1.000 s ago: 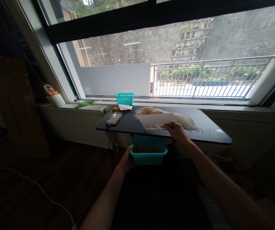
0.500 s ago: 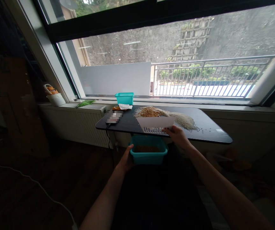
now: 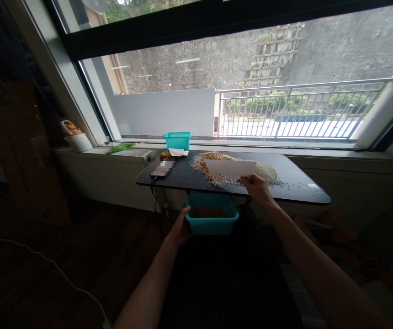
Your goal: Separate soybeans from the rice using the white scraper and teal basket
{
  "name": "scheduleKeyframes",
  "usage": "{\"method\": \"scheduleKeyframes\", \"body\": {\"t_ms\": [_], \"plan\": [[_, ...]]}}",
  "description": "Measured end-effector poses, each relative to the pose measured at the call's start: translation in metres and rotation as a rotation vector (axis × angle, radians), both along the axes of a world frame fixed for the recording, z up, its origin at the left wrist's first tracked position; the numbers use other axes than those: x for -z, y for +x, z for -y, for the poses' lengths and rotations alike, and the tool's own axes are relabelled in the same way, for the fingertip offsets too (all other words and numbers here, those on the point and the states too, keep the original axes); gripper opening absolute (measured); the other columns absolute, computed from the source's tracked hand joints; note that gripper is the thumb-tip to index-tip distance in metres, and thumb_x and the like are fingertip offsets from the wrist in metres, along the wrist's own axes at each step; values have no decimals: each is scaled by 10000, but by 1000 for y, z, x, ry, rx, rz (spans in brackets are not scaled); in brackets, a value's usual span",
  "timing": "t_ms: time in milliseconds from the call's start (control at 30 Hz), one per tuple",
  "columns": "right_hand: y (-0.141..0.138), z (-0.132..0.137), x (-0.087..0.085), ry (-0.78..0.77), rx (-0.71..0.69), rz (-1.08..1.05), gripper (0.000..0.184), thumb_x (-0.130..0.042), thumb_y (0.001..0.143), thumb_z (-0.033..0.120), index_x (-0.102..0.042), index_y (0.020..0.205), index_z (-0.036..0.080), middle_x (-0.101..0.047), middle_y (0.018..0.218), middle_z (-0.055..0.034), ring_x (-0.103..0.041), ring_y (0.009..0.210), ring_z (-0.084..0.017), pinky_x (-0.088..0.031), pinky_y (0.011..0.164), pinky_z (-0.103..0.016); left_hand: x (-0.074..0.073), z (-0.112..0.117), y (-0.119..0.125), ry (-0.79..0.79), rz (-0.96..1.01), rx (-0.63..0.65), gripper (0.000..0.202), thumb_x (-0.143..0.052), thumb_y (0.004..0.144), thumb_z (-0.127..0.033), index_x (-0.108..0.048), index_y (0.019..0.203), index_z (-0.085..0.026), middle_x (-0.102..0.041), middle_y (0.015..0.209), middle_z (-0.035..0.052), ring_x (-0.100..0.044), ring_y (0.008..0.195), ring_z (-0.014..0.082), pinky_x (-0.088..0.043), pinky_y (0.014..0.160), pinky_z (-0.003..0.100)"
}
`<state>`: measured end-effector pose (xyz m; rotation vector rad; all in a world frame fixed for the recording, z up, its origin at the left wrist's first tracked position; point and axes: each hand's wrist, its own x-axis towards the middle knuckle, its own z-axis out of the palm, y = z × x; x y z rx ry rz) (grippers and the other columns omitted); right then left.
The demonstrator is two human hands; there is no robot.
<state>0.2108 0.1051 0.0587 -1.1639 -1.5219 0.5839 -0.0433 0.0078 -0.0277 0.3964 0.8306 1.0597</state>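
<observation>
My right hand [image 3: 256, 187] pinches the right end of a white slotted card [image 3: 232, 168], held tilted over the dark table [image 3: 302, 189]. Behind and around the card lies a heap of orange-yellow kernels [image 3: 201, 160] mixed with pale grains. To its right spreads a mound of white rice-like grains [image 3: 267, 172], partly hidden by the card and hand. My left hand [image 3: 182, 226] grips the left side of a teal plastic bin [image 3: 212, 226] below the table's front edge. Brown grains [image 3: 210, 213] cover the bin's bottom.
A second teal bin [image 3: 177, 140] stands behind the table's left end, near white tissue [image 3: 178, 152] and a blurred-out flat object [image 3: 163, 167] with a cable. Left of these is a radiator [image 3: 110, 176]. A window with a railing [image 3: 306, 112] outside lies behind.
My right hand has moved the slotted card away from the table's front edge, up and slightly right, toward the heap. My left hand and the bin stay in place.
</observation>
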Motion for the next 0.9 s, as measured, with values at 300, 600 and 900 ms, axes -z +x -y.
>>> {"method": "scheduleKeyframes", "body": {"t_ms": [300,600,900], "plan": [[-6,-4,-4,-8,-8,24,193,-576,688,360,-606,728,173,-677,712,-41,-594,645,-165,-465,628,-287,0,0,0,-20,-4,-13,453,-506,764,-470,-535,1114,-184,-653,907,78,-623,810,215,-491,635,285],[-6,-1,-9,-19,-31,59,194,-563,685,346,-603,745,166,-680,718,-44,-595,656,-171,-454,615,-284,-2,1,0,-14,-29,-3,464,-487,767,-490,-524,1119,-190,-651,893,76,-620,817,221,-487,662,300],[-3,7,-8,-47,-30,10,230,-602,661,397,-594,705,171,-677,707,-48,-599,658,-177,-461,626,-301,-3,2,0,-13,-28,-6,436,-491,765,-484,-541,1076,-183,-653,893,81,-622,812,226,-490,622,292]]}}
